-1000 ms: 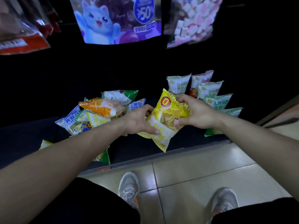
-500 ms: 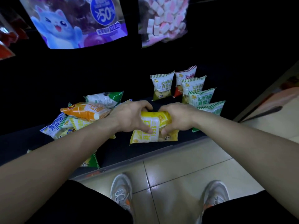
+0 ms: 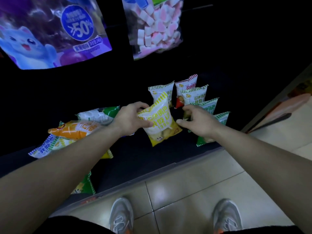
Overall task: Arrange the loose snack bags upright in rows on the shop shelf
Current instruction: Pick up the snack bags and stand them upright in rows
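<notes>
On the dark bottom shelf, my left hand grips the yellow snack bag by its left edge, tilted, just in front of the upright row of striped bags. My right hand hangs relaxed just right of it, fingers loose, holding nothing. The loose pile of bags lies at my left.

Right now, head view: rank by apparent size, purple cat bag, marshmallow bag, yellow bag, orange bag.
1. purple cat bag
2. marshmallow bag
3. yellow bag, orange bag: alike, unranked.
Top two hang nearer the camera; true size unsure.
</notes>
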### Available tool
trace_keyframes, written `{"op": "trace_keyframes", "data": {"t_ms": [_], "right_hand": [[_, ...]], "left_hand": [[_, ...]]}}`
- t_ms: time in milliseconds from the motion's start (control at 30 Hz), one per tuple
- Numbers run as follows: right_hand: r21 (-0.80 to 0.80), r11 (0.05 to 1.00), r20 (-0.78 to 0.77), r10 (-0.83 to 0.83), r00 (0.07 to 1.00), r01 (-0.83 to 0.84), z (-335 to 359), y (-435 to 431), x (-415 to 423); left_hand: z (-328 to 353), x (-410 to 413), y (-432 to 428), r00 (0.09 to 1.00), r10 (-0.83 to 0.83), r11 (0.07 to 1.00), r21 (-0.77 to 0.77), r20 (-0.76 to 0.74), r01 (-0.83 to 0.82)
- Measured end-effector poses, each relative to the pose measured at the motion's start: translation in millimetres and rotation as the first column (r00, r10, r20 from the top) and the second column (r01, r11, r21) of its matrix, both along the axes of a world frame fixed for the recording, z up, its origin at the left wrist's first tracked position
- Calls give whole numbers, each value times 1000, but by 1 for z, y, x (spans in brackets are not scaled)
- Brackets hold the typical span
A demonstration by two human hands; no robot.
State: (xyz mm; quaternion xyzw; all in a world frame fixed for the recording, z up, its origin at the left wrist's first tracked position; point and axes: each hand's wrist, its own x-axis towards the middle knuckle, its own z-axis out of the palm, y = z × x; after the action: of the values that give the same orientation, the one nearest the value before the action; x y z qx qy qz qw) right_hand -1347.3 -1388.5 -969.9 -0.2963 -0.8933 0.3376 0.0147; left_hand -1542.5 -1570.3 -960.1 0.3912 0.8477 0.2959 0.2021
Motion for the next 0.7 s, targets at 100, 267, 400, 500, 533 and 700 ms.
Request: {"op": "trace_keyframes", "data": {"t_ms": [100, 267, 400, 500, 533, 700], "right_hand": [[142, 990, 106, -27, 994, 12, -10, 18, 12], [193, 981, 229, -68, 971, 23, -28, 38, 30], [184, 981, 217, -102, 971, 62, -35, 45, 36], [187, 981, 223, -99, 970, 57, -39, 46, 38], [189, 981, 229, -94, 969, 50, -40, 46, 38], [174, 982, 204, -113, 972, 78, -38, 45, 34]], "left_hand": [[-23, -9, 42, 988, -43, 991, -130, -150, 23], [-64, -20, 113, 975, 0, 975, -216, -222, -50], [-89, -35, 146, 969, 15, 968, -238, -247, -76], [-107, -46, 161, 981, 16, 968, -243, -193, -63], [-112, -48, 165, 982, 16, 969, -241, -187, -61], [-121, -49, 167, 956, 21, 963, -252, -291, -98]]}}
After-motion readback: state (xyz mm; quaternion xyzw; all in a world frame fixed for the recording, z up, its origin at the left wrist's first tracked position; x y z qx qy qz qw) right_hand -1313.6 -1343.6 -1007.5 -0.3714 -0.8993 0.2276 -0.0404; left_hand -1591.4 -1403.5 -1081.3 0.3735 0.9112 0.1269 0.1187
